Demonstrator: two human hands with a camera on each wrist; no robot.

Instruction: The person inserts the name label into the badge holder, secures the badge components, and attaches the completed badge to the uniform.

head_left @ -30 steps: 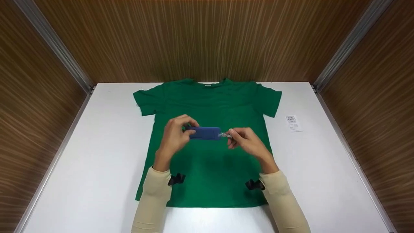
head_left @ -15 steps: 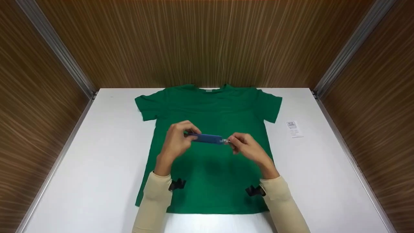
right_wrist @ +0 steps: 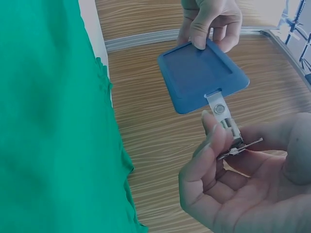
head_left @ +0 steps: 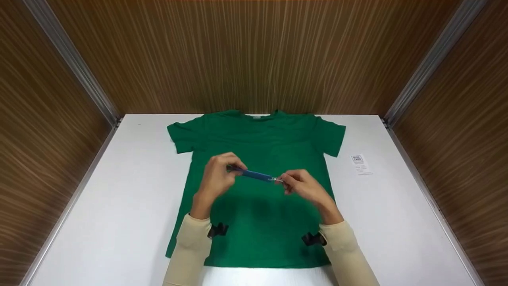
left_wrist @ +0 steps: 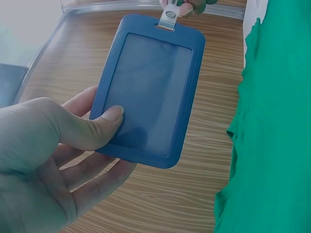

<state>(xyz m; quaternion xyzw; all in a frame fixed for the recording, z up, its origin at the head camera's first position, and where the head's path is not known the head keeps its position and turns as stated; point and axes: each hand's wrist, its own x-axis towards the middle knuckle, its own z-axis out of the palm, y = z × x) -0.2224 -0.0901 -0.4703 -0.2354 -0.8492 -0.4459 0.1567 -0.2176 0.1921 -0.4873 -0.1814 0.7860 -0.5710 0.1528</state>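
A blue badge holder with a window in its face hangs between my two hands above a green T-shirt. My left hand pinches one end, the thumb pressed on the window and the fingers behind. At the other end, a short strap with a snap joins the holder to a metal clip. My right hand pinches that clip between thumb and fingertips. In the head view the holder is nearly edge-on, its clip end slightly lower.
The T-shirt lies spread flat on a white table, its collar at the far edge. A small white printed card lies right of the shirt. Wood-grain panels stand at the back and both sides.
The badge holder has turned from showing its broad face to nearly edge-on in the head view, its clip end dipping. Both hands keep their hold. The head view has tilted up a little.
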